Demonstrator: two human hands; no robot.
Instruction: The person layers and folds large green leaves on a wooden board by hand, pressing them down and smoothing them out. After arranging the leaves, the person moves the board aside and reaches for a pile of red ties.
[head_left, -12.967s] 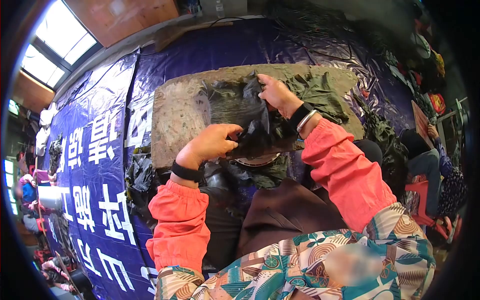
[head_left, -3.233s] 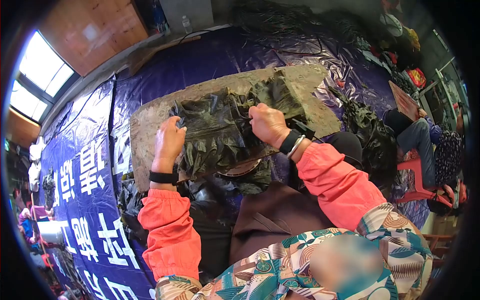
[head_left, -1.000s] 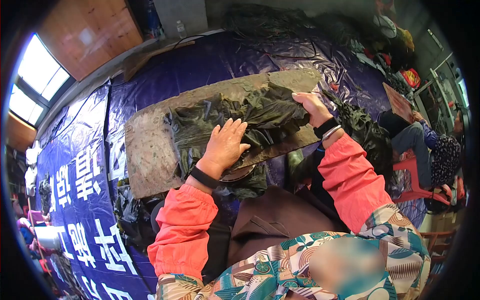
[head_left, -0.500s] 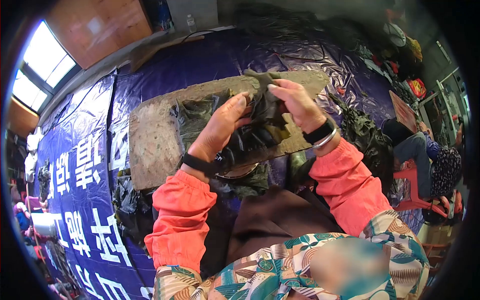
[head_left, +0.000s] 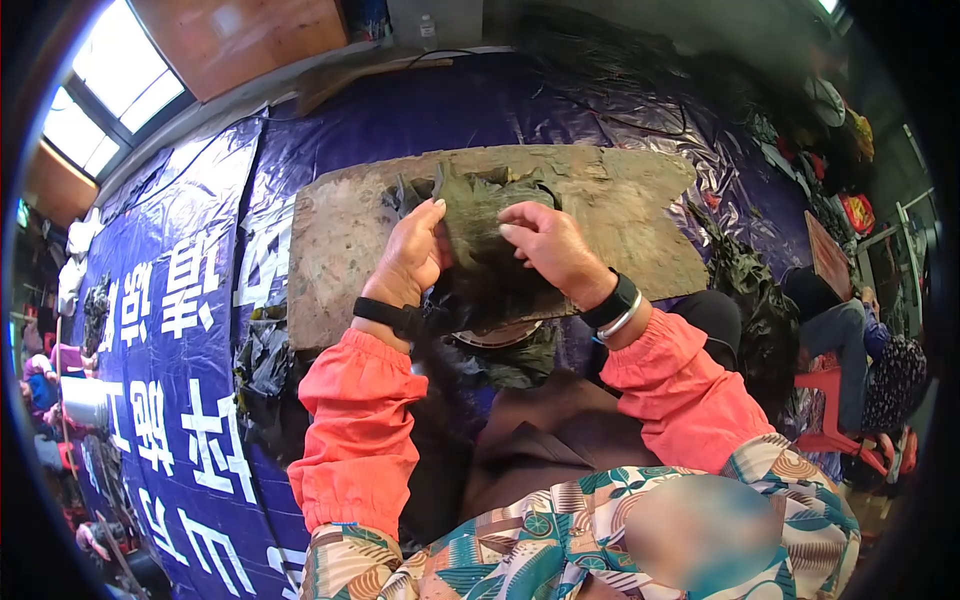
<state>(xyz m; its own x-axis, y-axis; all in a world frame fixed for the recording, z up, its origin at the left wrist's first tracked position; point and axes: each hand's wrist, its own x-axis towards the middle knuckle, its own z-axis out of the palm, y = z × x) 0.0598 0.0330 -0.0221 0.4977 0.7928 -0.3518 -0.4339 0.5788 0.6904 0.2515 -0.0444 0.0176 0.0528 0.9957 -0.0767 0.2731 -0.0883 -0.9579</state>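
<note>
A dark green-brown kelp sheet (head_left: 475,215), wet and wrinkled, stretches between my hands above the wooden board (head_left: 335,250). My left hand (head_left: 410,255) pinches its left edge between thumb and fingers. At the right side, my right hand (head_left: 560,250) is closed with bent fingers against the sheet; their exact grip is partly hidden. More dark pieces lie under and behind the sheet, blurred near the board's front edge. Below that edge shows part of a round metal rim (head_left: 497,335), with dark sheets beside it.
Blue tarp (head_left: 330,165) with white characters covers the floor around the board. Dark heaps lie to the left (head_left: 268,365) and right (head_left: 750,275). At the far right a person (head_left: 860,340) sits near a red stool (head_left: 825,405). A large dark pile (head_left: 590,50) lies at the back.
The view has shifted, so the board appears further right. The sheet was bunched between my raised hands; now it is spread wider and lower. My right hand has come down toward me.
</note>
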